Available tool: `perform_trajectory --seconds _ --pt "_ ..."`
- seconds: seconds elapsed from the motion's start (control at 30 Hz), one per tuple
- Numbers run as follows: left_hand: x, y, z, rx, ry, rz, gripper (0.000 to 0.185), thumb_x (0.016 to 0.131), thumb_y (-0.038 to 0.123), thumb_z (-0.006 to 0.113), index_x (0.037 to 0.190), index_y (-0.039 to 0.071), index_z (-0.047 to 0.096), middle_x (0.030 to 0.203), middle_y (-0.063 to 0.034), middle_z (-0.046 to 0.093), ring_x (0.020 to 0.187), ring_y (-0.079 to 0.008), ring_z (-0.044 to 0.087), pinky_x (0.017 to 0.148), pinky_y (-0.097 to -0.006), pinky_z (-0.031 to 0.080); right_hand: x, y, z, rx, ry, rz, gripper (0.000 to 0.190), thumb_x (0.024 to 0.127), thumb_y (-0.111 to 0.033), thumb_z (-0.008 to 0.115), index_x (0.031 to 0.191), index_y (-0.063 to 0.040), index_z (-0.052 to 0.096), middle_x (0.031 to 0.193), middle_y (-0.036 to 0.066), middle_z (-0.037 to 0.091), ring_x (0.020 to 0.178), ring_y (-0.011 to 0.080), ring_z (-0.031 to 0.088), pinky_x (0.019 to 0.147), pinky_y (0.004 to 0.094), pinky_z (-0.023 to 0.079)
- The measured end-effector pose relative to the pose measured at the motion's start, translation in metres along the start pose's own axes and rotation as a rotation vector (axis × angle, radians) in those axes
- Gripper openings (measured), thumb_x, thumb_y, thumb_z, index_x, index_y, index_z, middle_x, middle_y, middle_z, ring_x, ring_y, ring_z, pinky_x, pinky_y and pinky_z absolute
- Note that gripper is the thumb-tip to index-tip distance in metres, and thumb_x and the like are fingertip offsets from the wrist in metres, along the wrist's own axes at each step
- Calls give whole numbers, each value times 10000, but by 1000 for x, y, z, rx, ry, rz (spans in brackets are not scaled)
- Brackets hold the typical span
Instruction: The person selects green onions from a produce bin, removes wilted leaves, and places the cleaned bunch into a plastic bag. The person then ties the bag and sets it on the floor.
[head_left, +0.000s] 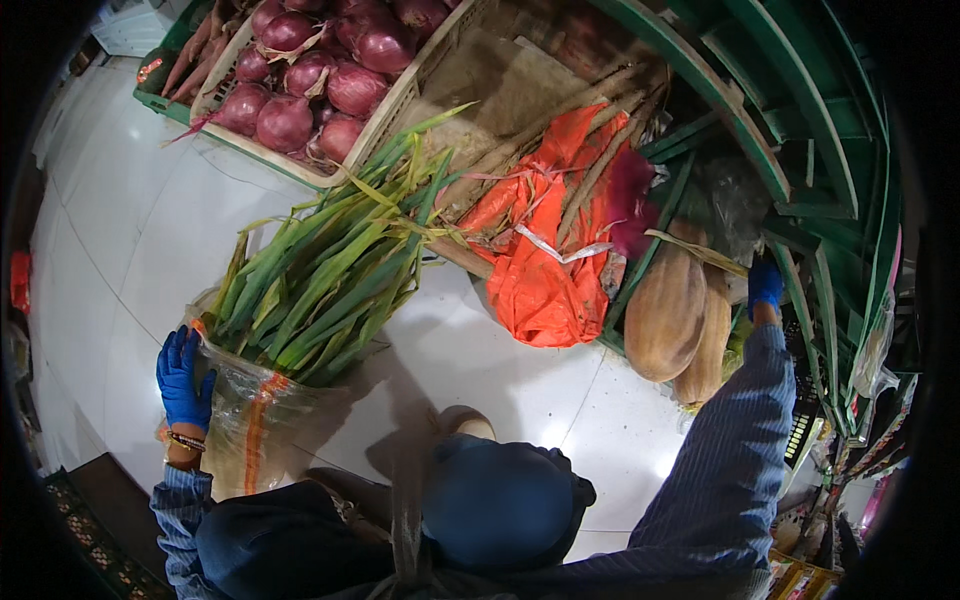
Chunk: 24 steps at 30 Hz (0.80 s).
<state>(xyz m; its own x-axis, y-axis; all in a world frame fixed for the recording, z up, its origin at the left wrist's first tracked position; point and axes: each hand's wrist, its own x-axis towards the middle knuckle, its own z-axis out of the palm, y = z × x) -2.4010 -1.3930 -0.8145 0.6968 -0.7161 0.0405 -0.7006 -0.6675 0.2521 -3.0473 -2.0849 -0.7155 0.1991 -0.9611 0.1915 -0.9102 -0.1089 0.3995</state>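
Note:
My left hand (182, 379), in a blue glove, rests against the rim of a clear plastic bag (232, 427) with an orange stripe. Its fingers are straight, with the thumb apart from them. From the bag's mouth lean long green onions (322, 277), some with yellowed leaves. Far to the right, my gloved right hand (765, 283) is at the green rack, its fingers largely hidden. A withered yellow leaf (701, 251) runs from this hand across two tan squashes (666, 319), and the hand appears closed on its end.
Red onions (330, 82) fill a pale crate (409, 94) at the top. Beside it, long brown roots (540, 127) lie with an orange-red plastic bag (547, 292). Green slatted racking (795, 97) curves along the right. My knee (499, 502) is above the white tiled floor (480, 360).

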Motion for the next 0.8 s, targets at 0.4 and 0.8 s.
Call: perform_trajectory --seconds 0.4,0.8 --pt "17 -27 -3 185 73 352 333 674 12 587 992 113 571 731 -53 528 801 -218 529 1056 -436 242 -168 -345 -8 35 172 -813 308 767 -94 521 1062 -146 594 922 112 631 717 249 599 567 360 485" --pt "-73 -228 -38 -719 536 -293 279 829 50 497 1102 15 538 1039 -70 575 953 -175 527 864 -304 420 -89 -402 -127 804 207 -671 358 769 -165 620 1121 -150 554 1041 141 575 833 312 599 657 386 491"
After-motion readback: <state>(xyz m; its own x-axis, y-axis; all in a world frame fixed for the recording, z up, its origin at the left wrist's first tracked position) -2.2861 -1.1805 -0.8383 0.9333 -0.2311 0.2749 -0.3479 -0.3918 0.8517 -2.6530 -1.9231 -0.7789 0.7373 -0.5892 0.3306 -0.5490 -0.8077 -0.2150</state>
